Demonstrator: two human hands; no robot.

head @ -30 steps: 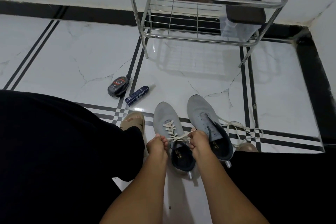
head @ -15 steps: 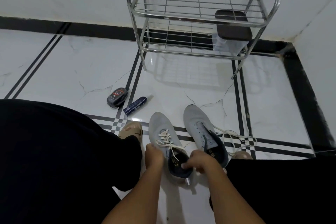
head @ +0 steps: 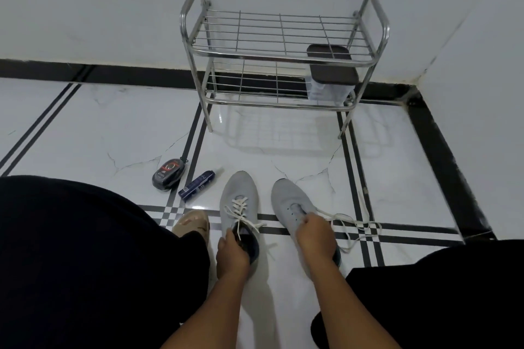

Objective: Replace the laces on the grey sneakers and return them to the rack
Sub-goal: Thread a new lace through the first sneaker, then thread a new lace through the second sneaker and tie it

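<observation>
We see two grey sneakers side by side on the white floor [head: 113, 127], toes pointing away from us toward the rack. The left sneaker [head: 239, 198] has a white lace [head: 241, 208] threaded through its holes, with loose ends hanging by the dark opening. Our left hand [head: 232, 256] holds the back of this sneaker, with the fingers closed around the heel rim. The right sneaker [head: 289, 201] has bare holes that we can see. Our right hand [head: 314, 234] sits on top of its opening, fingers curled shut on the shoe, and it looks like they pinch the end of the loose lace [head: 355, 225] too, but we cannot tell for sure. That lace lies in a messy loop on the floor just to the right of the sneaker. Near the left sneaker's toe lies a small dark blue tube [head: 197, 185], and just past it a round black shoe polish tin [head: 168, 174]. A tan shoe [head: 192, 224] peeks out from under the black trouser leg [head: 85, 249] on the left. Farther off, the shiny metal rack [head: 283, 56] stands against the white wall [head: 113, 3]. Its top shelf has nothing on it. A clear box with a dark lid [head: 331, 79] sits on the low shelf, at the right end.
</observation>
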